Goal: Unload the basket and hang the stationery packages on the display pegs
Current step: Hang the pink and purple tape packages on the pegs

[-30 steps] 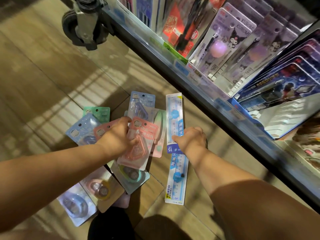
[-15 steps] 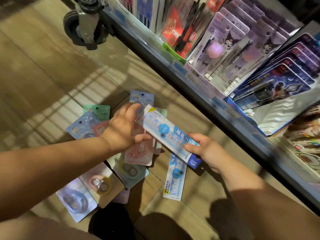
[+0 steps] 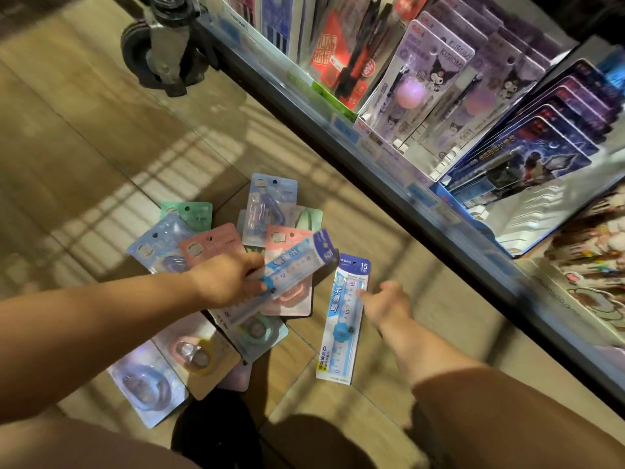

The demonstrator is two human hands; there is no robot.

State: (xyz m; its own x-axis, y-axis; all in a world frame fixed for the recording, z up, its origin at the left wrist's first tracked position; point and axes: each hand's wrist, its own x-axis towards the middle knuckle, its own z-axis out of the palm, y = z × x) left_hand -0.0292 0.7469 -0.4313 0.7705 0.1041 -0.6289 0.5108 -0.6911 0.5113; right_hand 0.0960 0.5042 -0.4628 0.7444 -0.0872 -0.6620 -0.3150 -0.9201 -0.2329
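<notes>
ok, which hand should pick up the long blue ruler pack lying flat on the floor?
Right. The right hand is empty, with its fingers at the edge of the long blue-and-white ruler package. The left hand is busy holding a second blue ruler package.

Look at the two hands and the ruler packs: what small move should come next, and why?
Probably the right hand should close on the floor ruler pack and lift it. Its fingers are stretched out at that pack's upper part, holding nothing, while the left hand grips a second ruler pack above the pile.
</notes>
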